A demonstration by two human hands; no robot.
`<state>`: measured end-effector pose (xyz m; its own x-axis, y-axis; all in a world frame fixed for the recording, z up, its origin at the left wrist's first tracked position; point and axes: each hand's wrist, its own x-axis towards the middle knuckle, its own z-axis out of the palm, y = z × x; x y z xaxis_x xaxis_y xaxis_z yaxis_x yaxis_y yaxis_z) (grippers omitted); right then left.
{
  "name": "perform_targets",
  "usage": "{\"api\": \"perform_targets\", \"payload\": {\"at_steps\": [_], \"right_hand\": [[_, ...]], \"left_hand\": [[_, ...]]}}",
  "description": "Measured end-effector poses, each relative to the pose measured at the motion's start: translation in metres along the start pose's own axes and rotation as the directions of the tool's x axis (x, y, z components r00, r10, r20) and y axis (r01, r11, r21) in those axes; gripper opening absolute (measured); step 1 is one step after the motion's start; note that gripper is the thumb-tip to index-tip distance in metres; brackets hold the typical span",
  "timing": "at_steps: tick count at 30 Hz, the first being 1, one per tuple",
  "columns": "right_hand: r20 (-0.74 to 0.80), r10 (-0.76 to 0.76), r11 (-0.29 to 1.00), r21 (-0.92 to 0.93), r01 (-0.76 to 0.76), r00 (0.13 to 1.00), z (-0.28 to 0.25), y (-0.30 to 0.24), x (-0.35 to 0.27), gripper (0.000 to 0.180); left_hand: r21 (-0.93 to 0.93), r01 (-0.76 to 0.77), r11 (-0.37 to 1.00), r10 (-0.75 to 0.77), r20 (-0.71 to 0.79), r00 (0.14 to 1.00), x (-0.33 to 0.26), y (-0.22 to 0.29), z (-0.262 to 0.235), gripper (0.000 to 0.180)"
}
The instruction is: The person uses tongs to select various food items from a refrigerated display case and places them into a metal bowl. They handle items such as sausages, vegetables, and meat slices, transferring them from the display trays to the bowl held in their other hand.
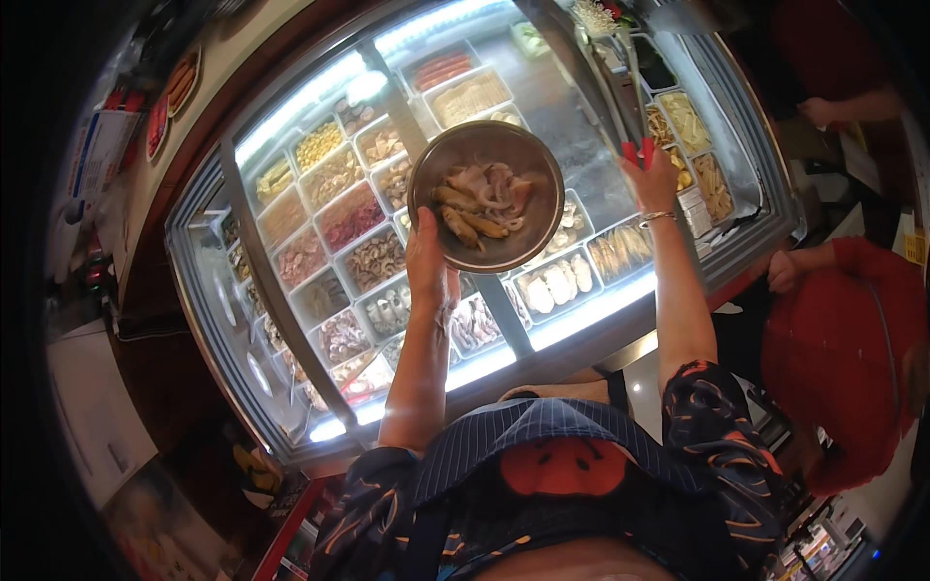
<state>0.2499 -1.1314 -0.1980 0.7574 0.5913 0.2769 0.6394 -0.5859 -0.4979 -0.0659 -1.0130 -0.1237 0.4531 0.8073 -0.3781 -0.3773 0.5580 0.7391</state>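
My left hand (426, 261) grips the rim of a round metal bowl (423, 160), holding it above the middle of a lit display case. Inside lie pale, curled strips of what looks like raw meat (499, 189) and several yellowish-brown pieces (472, 225). To the right, the closed fingers of my right hand (654, 182) hold a pair of metal tongs with red handles (630, 153). Their long arms point away from me over the far right of the case, near a leafy and white item (596, 17). Whether the tips touch anything is too small to tell.
The glass-topped case holds many food tubs, such as yellow kernels (318, 145), dark red pieces (349, 218) and pale pieces (554, 284). Its metal frame bars (281, 281) cross the top. Plates of sausages (181, 82) stand at far left. A person in red (838, 358) is close on my right.
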Motion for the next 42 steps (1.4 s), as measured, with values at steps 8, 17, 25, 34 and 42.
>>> {"api": "perform_targets", "payload": {"at_steps": [8,17,25,34,42], "right_hand": [[0.053,0.017,0.98,0.199,-0.027,0.998,0.015,-0.071,-0.058,0.044],[0.476,0.191,0.369,0.776,-0.512,0.859,-0.01,-0.106,-0.094,0.055],[0.45,0.339,0.938,-0.091,-0.336,0.826,-0.065,0.072,-0.049,0.048],[0.631,0.545,0.827,-0.297,-0.478,0.552,-0.035,0.112,0.028,0.063],[0.571,0.507,0.86,-0.382,-0.337,0.646,-0.011,0.125,0.008,0.029]], "left_hand": [[0.006,0.039,0.999,-0.039,0.036,0.999,-0.012,0.006,-0.008,0.06],[0.054,0.074,0.996,-0.076,0.048,0.996,-0.013,0.003,0.015,0.058],[0.048,0.158,0.986,-0.162,0.101,0.982,0.013,-0.047,0.08,0.054],[-0.048,0.139,0.989,-0.142,-0.062,0.988,0.098,-0.169,0.132,0.042],[-0.033,0.065,0.997,-0.07,-0.164,0.984,0.136,-0.201,0.135,0.038]]}}
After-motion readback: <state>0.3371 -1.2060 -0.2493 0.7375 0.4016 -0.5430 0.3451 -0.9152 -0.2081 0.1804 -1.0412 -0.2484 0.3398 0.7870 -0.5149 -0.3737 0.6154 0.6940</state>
